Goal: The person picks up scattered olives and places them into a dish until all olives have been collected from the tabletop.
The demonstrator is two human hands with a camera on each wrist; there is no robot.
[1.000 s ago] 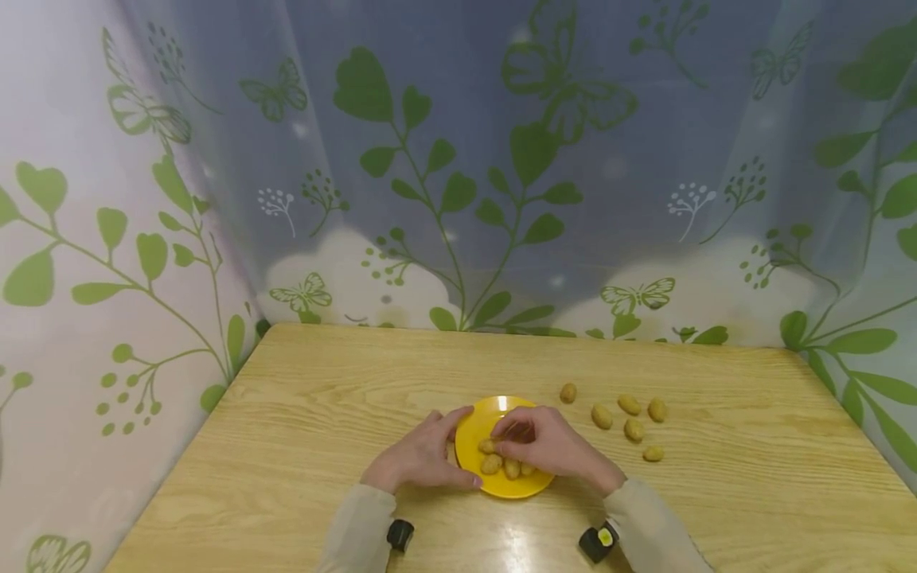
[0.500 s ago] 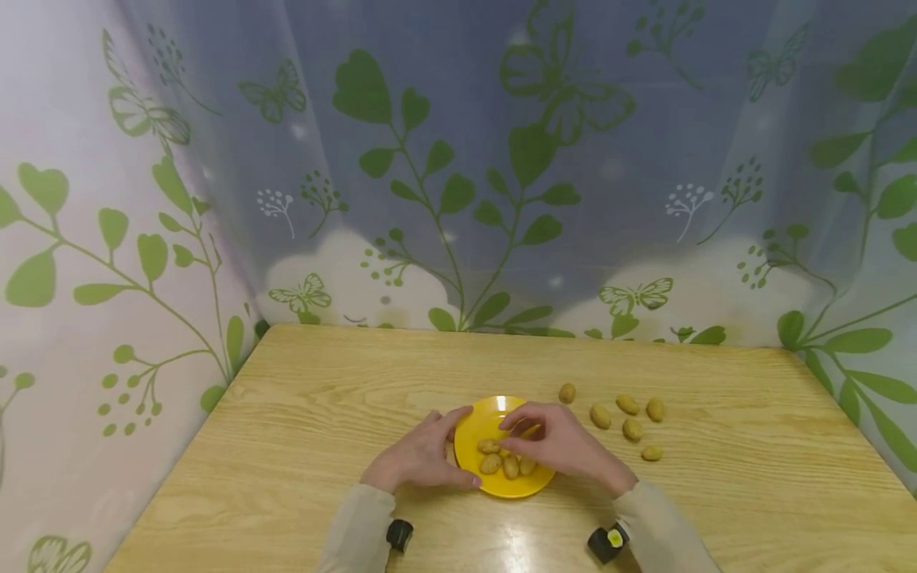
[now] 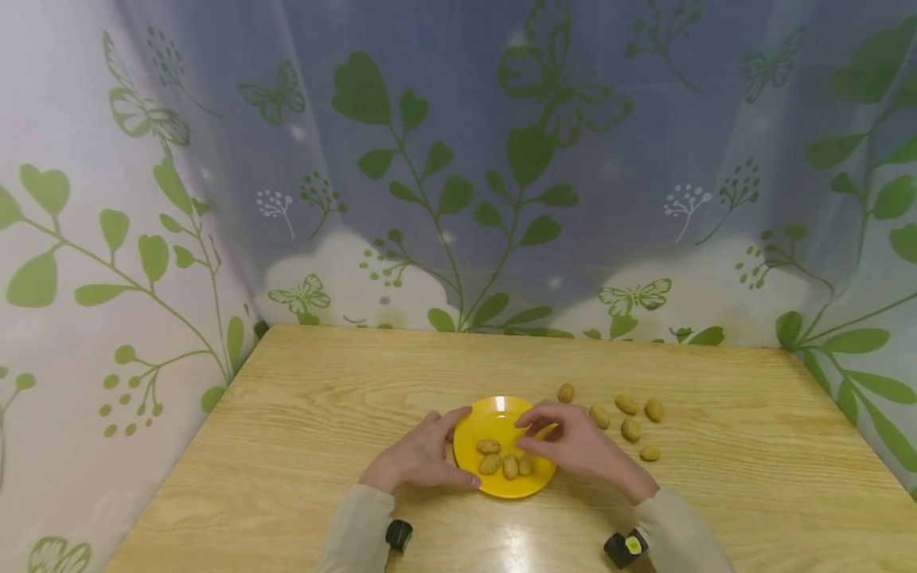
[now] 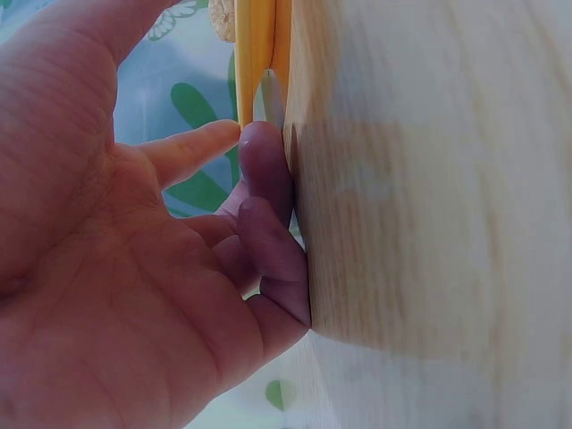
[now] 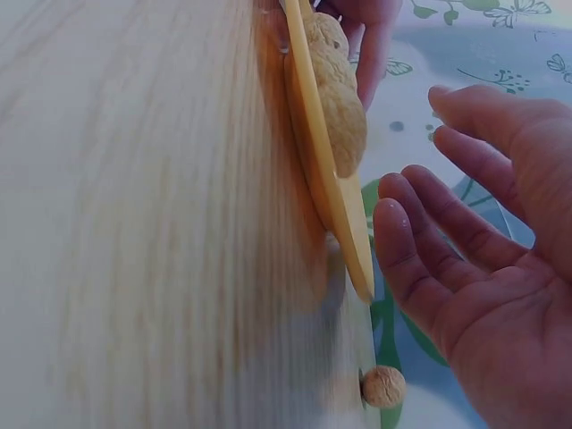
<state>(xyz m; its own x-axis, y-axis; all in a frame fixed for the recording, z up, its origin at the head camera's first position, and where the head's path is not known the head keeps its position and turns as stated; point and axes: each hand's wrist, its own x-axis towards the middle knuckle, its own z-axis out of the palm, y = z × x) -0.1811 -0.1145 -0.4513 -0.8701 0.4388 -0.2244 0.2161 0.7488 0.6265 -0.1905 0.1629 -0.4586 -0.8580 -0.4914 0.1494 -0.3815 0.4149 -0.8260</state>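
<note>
The left hand [image 3: 418,455] holds the left side of a yellow plate [image 3: 475,422], its thumb at the near rim and its forefinger at the far rim. In the left wrist view, a fingertip meets the plate's edge [image 4: 245,67] while other fingers rest low by the table. Several tan, wrinkled walnuts [image 3: 490,464] lie together in the plate's near half. Over the plate's right side hovers the right hand [image 3: 579,442], thumb and fingers apart with nothing between them. The right wrist view shows that hand [image 5: 500,295] beside the rim, near the heaped walnuts [image 5: 335,98].
More walnuts [image 3: 630,430] lie loose on the wooden table [image 3: 344,382], to the right of the plate and beyond the right hand. One walnut [image 3: 566,392] sits nearer the plate's far right. A leaf-patterned curtain [image 3: 430,263] stands along the table's back and left sides.
The right hand has drawn back to the right from the walnuts in the plate, its fingers parting, and more of them show. The left hand and plate stay put.
</note>
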